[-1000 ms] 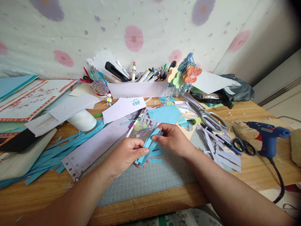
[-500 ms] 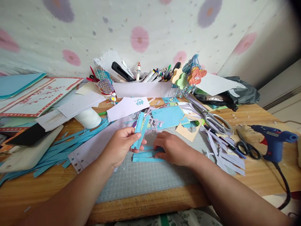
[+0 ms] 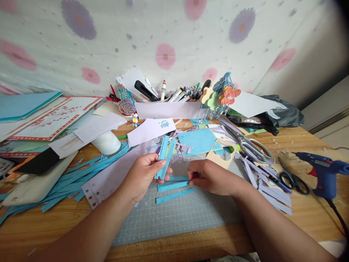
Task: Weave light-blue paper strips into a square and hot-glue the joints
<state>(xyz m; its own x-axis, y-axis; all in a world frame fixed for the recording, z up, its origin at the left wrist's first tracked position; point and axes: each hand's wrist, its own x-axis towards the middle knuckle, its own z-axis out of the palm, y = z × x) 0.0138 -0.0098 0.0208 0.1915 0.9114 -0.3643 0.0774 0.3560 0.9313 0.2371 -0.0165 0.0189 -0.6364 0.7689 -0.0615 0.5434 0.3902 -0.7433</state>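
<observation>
My left hand [image 3: 148, 174] is closed around a few blue paper strips [image 3: 164, 155], which stand up between thumb and fingers. To its right, my right hand [image 3: 208, 177] pinches the end of a blue paper strip [image 3: 177, 185] lying low over the grey cutting mat [image 3: 169, 222]. Another blue strip [image 3: 174, 195] lies apart on the mat, nearer to me. Beyond the hands are small lilac paper scraps [image 3: 183, 148] and a light blue paper sheet [image 3: 200, 140]. The fingertips of my right hand are partly hidden.
A blue glue gun [image 3: 323, 171], black scissors [image 3: 293, 178] and grey-handled scissors [image 3: 253, 147] lie at the right. More blue strips [image 3: 89, 174] are heaped at the left beside a white roll [image 3: 108, 142]. Pens and markers [image 3: 188, 92] stand at the back.
My right hand has drawn back slightly to the right and now pinches a strip end. One blue strip lies separated from the others on the mat. The view has shifted a little.
</observation>
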